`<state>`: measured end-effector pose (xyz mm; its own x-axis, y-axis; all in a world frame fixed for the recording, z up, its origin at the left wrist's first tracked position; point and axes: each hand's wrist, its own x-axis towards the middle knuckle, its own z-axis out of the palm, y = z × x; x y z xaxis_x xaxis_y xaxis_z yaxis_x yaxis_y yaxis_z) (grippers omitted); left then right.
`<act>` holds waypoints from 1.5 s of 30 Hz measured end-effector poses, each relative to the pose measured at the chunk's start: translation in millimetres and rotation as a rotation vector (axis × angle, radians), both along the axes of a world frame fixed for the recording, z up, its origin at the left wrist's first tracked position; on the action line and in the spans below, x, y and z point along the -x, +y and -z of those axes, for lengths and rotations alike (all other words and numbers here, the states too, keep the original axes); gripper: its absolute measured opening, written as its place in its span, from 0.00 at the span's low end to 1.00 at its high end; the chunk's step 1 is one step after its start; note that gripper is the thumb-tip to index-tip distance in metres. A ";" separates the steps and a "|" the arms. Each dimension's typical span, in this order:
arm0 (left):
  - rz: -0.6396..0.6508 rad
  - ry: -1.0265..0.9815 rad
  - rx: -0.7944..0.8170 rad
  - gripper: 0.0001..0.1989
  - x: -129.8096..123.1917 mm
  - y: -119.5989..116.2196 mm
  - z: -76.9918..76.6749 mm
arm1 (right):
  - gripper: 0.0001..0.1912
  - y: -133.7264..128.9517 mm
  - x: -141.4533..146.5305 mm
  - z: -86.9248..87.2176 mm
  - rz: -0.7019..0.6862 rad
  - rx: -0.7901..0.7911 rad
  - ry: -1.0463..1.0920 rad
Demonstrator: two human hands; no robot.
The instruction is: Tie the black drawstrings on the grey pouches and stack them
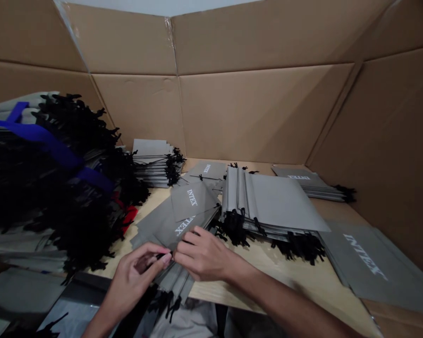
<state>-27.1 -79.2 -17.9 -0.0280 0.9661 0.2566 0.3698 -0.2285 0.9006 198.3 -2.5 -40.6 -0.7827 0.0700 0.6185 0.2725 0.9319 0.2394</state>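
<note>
Grey drawstring bags [174, 277] pinched between my hands, left hand [134, 277] and right hand [204, 253] both closed on them at the fingertips. Taller bag stack [275, 202] sits just right of them, on wooden table [285, 277].

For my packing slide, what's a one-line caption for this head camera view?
Left hand and right hand handle grey INTEX drawstring bags on a wooden table.

Light: bright, soft, even, from above, across the cardboard walls [268, 112].
Shadows: faint on the surface [254, 277], deep among the black cords [74, 188], hiding detail.
Glare: pale strip along the top edge.
Distortion: walls bowed toward the frame edges.
</note>
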 end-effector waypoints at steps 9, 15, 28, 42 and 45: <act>0.037 -0.067 0.094 0.15 2.5 4.8 4.7 | 0.08 -2.6 0.0 0.5 0.031 0.022 0.051; -0.070 0.219 -0.013 0.18 12.3 1.8 21.0 | 0.06 1.4 0.0 0.7 0.051 0.008 0.084; 0.031 0.356 -0.195 0.18 8.8 3.7 7.4 | 0.09 2.6 -1.0 -2.3 0.047 0.026 0.153; 0.004 -0.053 0.141 0.32 13.8 3.4 13.6 | 0.07 0.8 -1.5 1.5 0.006 0.028 0.118; -0.011 0.018 0.106 0.31 14.8 3.8 2.4 | 0.08 -0.4 -2.0 -2.2 0.059 0.066 0.131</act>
<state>-41.9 -75.4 -20.3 -0.0355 0.9876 0.1532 0.3883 -0.1276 0.9127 200.3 -3.0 -38.4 -0.6892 0.1576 0.7072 0.3522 0.9259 0.1368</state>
